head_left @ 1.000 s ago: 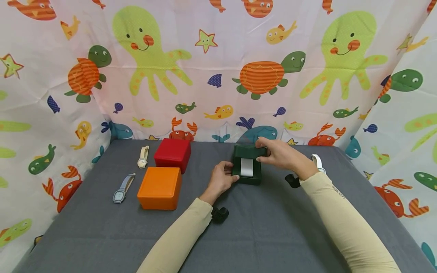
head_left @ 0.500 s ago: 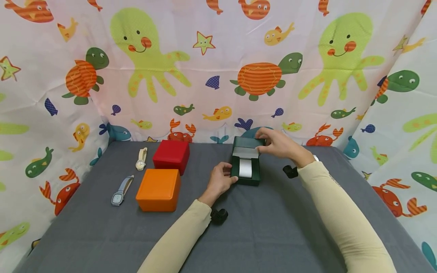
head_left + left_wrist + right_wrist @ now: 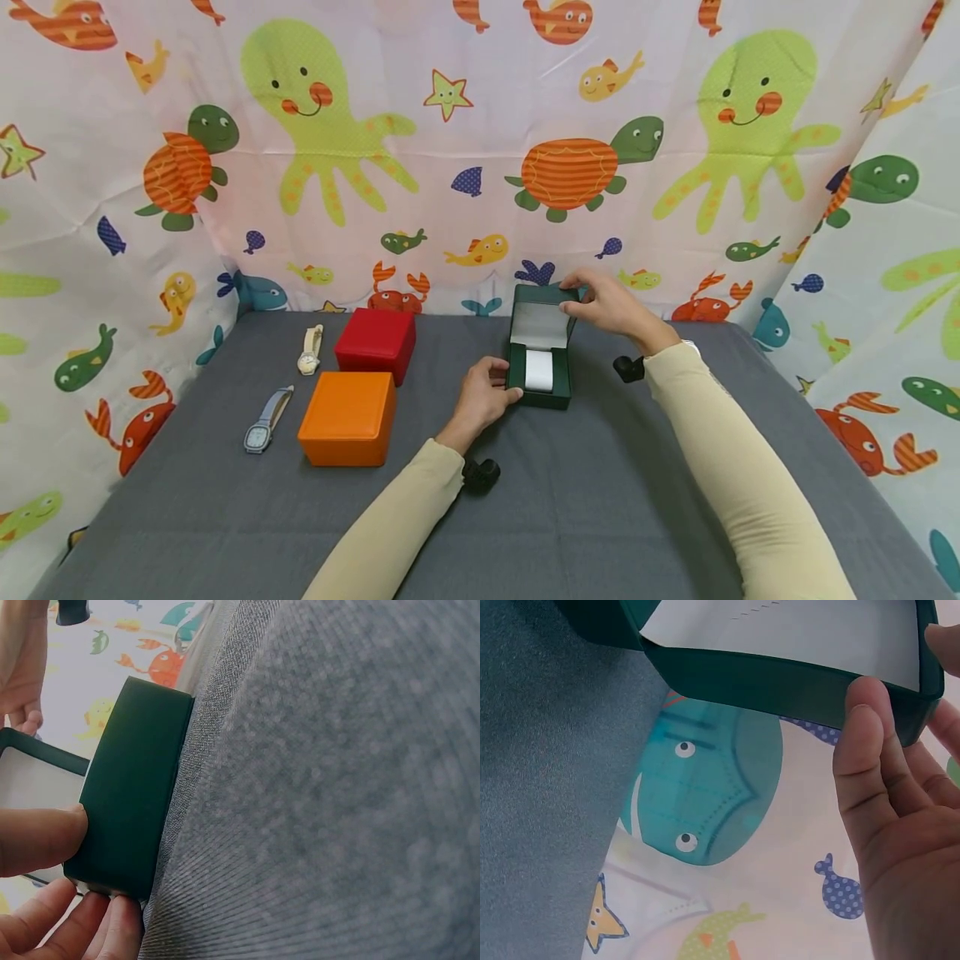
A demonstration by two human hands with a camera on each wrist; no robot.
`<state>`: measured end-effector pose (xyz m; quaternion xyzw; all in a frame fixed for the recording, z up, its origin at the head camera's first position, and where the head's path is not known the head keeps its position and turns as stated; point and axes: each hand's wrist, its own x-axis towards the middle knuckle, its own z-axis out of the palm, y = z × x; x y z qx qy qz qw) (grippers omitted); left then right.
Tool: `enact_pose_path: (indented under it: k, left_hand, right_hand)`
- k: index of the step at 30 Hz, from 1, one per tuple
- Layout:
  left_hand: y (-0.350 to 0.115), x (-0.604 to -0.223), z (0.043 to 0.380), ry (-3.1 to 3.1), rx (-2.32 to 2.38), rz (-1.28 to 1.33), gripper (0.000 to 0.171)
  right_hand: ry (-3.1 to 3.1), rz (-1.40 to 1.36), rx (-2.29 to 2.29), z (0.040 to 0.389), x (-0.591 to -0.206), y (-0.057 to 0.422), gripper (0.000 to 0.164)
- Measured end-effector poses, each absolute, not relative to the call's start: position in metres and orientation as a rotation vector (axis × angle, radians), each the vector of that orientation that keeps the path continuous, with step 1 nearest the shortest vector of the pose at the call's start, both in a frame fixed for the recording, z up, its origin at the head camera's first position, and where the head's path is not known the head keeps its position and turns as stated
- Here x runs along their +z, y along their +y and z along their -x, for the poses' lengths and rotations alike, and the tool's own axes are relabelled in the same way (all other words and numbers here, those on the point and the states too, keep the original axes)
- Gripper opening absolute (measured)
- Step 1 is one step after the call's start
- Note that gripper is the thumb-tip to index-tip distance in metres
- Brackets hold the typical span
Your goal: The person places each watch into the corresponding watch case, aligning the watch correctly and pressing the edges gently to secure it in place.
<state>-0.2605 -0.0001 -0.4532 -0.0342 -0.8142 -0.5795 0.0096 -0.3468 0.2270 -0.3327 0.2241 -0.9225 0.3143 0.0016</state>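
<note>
On the left of the head view, an orange box (image 3: 347, 419) is sitting just in front of a red box (image 3: 377, 343), and two watches — one with a cream strap (image 3: 310, 349), one with a blue strap (image 3: 267, 421) — are lying left of them on the gray table (image 3: 225, 517). A curtain (image 3: 450, 50) with sea animals is hanging behind. The right sleeve (image 3: 735, 450) is reaching up from the lower right, partly hiding a small white thing (image 3: 692, 346). The green box (image 3: 543, 401) is resting just right of center, its lid (image 3: 540, 323) standing raised and its white cushion (image 3: 539, 371) showing. The left hand (image 3: 482, 392) is gripping the box's lower left corner, thumb and fingers clamping it; the right hand (image 3: 611, 307) is pinching the lid's upper right corner — thumb and fingers closing on its edge.
</note>
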Motion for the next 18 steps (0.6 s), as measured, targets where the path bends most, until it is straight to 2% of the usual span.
enact_pose_path:
  k: [18]
  left_hand:
    - [-0.0004, -0.4523, 0.2609, -2.537, -1.815, 0.135, 0.044]
  right_hand:
    - [-2.866, -0.669, 1.062, 0.3488, -0.3364, 0.2273, 0.040]
